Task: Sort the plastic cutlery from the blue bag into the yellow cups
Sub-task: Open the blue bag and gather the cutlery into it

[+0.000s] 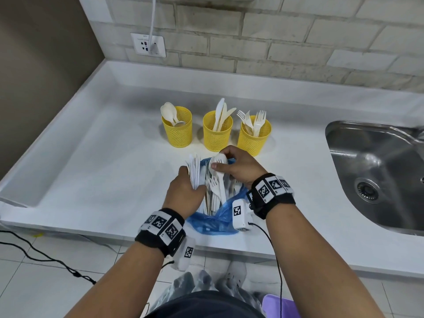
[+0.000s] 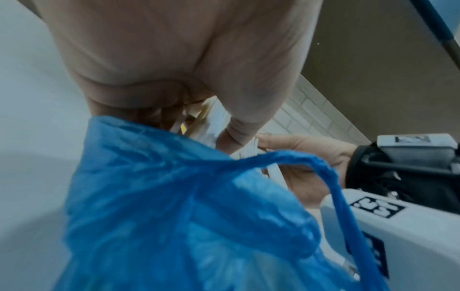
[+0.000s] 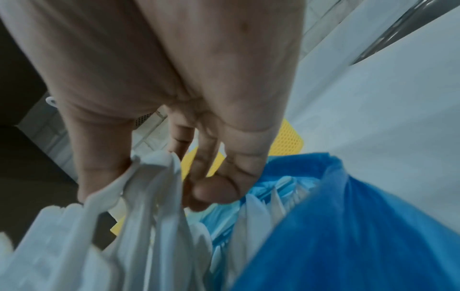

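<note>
- My right hand (image 1: 238,166) pinches a white fork (image 1: 219,167) near its head between thumb and fingers, lifting it tines-up so it comes free of the pile, I judge.
- My left hand (image 1: 183,193) curls round a bundle of white cutlery (image 1: 193,173), fanned upright at the bag's left edge; that keeps the pile parted and the bag steady.
- The blue bag (image 1: 213,222) lies open on the tabletop (image 1: 91,157) just in front of me, its mouth toward the cups, with more forks inside.
- Three yellow cups stand in a row just beyond it: the left cup (image 1: 177,131) has spoons, the middle cup (image 1: 217,134) knives, the right cup (image 1: 253,140) forks, so this fork likely belongs in the right one.
- A sink (image 1: 378,175) sits well apart to the right.
</note>
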`<state>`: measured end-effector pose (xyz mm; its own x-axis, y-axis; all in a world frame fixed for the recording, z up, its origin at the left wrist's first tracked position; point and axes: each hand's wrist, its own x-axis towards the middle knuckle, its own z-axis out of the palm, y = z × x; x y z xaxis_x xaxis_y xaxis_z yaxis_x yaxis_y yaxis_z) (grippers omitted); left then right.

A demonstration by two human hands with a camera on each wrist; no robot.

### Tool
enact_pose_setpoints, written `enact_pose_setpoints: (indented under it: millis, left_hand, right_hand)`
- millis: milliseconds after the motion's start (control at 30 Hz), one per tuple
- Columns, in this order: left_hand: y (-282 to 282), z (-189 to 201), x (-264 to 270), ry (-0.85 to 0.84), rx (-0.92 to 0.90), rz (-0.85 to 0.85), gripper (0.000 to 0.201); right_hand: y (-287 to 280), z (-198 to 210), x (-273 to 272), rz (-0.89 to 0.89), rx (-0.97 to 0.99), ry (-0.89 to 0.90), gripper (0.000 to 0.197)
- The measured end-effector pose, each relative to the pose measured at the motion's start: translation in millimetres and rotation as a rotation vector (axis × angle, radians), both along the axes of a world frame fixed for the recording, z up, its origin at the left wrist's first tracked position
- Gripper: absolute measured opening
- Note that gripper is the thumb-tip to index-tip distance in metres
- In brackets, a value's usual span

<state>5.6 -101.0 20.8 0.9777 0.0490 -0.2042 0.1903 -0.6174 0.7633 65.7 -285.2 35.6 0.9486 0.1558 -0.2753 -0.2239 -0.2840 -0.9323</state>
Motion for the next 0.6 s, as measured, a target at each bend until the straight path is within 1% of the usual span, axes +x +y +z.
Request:
enact_pose_setpoints:
  millis: [67,167,267,300,400,467,533,600]
  left_hand:
    - [-2,0,3,0.010,-0.074,0.007,0.028]
    - [-7,-5,9,0.023,-0.173,-0.011,0.033]
    - [-11,-7,12,0.024,-0.231,-0.029,0.034]
    - [-13,-7,12,0.022,-0.243,-0.039,0.034]
    - [-16,-8,12,0.009,-0.255,-0.072,0.034]
    - [-19,-10,10,-0.016,-0.253,-0.083,0.039]
    - [-24,-10,7,-0.072,-0.244,-0.101,0.049]
    - [-27,-11,5,-0.118,-0.239,-0.090,0.054]
  right_hand:
    - [-1,-1,-3,-0.036,0.088,0.031,0.033]
    - [-2,-1,-5,-0.088,0.167,0.026,0.036]
    - [-4,0,-8,-0.111,0.245,0.020,0.045]
    - [-5,0,-9,-0.107,0.258,0.024,0.045]
    - [-8,-1,-10,-0.075,0.288,0.024,0.031]
    - [-9,-2,-10,-0.052,0.290,0.014,0.025]
    - [-8,-1,-12,-0.036,0.287,-0.005,0.023]
    - [-8,-1,-13,-0.037,0.299,-0.025,0.025]
